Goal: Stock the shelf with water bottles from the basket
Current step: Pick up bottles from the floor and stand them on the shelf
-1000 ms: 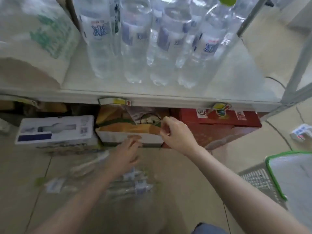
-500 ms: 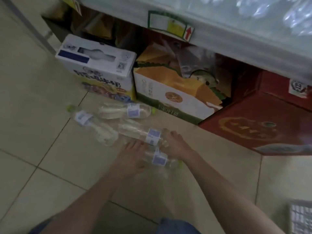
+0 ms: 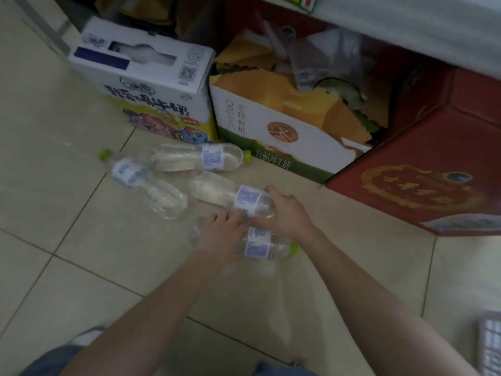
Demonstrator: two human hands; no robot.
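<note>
Head view — hands (image 3: 254, 226) on clear, ribbed plastic bottles (image 3: 230, 198).

The left hand (image 3: 222, 237) covers the middle of the nearest bottle (image 3: 260, 246); the right hand (image 3: 287, 213) hides the next bottle's (image 3: 230, 195) cap. The basket (image 3: 490, 346) is cut off at the right edge.
</note>
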